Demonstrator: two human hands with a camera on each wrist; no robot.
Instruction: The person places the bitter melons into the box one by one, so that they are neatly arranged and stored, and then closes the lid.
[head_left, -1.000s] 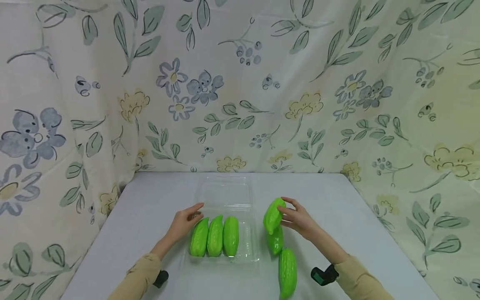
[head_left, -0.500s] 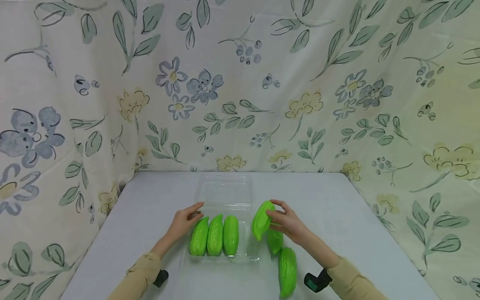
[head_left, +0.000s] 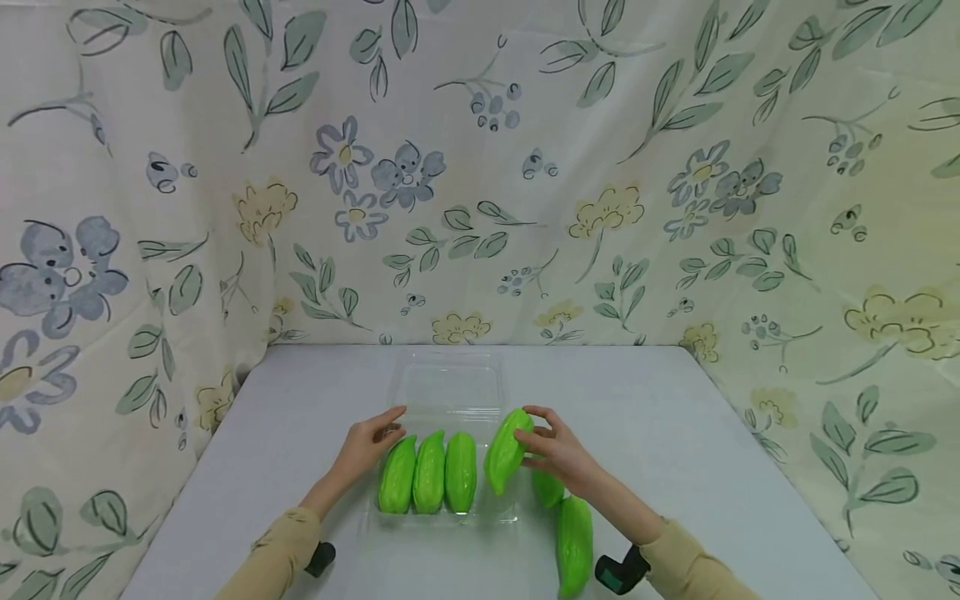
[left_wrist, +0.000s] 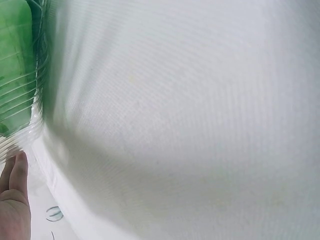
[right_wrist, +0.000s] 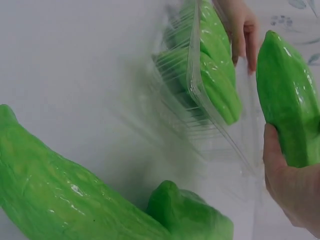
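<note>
My right hand [head_left: 558, 454] holds a green bitter melon [head_left: 504, 454] between thumb and fingers, tilted, above the right part of a clear plastic container [head_left: 497, 500]. Within this container three more bitter melons [head_left: 430, 473] lie side by side, on the left and in the middle. At its left back corner my left hand [head_left: 365, 450] rests against the container, and in the left wrist view its straight fingers [left_wrist: 19, 172] touch the ribbed wall. The right wrist view shows the thumb [right_wrist: 272, 150] on the held melon [right_wrist: 290, 95].
Right of the container lies one bitter melon [head_left: 547, 487], partly hidden by the right hand. Another bitter melon [head_left: 575, 546] lies nearer the front. The container's lid [head_left: 448, 383] is folded back on the white table [head_left: 622, 383]. A floral curtain [head_left: 480, 208] hangs behind.
My right hand has carried its bitter melon leftward and a little towards the front, from beside the container to above its right part. The left hand has stayed in place.
</note>
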